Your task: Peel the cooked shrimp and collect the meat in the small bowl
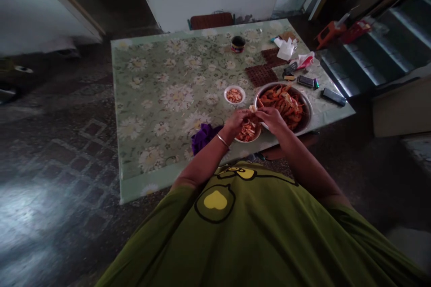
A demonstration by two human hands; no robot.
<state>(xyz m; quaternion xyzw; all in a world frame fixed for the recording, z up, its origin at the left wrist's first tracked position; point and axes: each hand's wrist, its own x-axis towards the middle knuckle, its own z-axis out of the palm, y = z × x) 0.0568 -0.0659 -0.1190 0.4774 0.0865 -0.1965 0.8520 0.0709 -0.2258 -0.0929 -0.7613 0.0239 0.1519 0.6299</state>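
- Now left hand (237,119) and right hand (270,118) pinch a shrimp (252,108) between them, above the shell bowl (248,141).
- White bowl (235,102) holding peeled pieces (234,95), just beyond.
- Basin (308,117) of unpeeled shrimp (284,102), to the right.

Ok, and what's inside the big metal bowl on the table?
A heap of orange-red shrimp sits in the metal bowl. The heap hides the bowl's bottom, and the right hand covers part of its near-left side.
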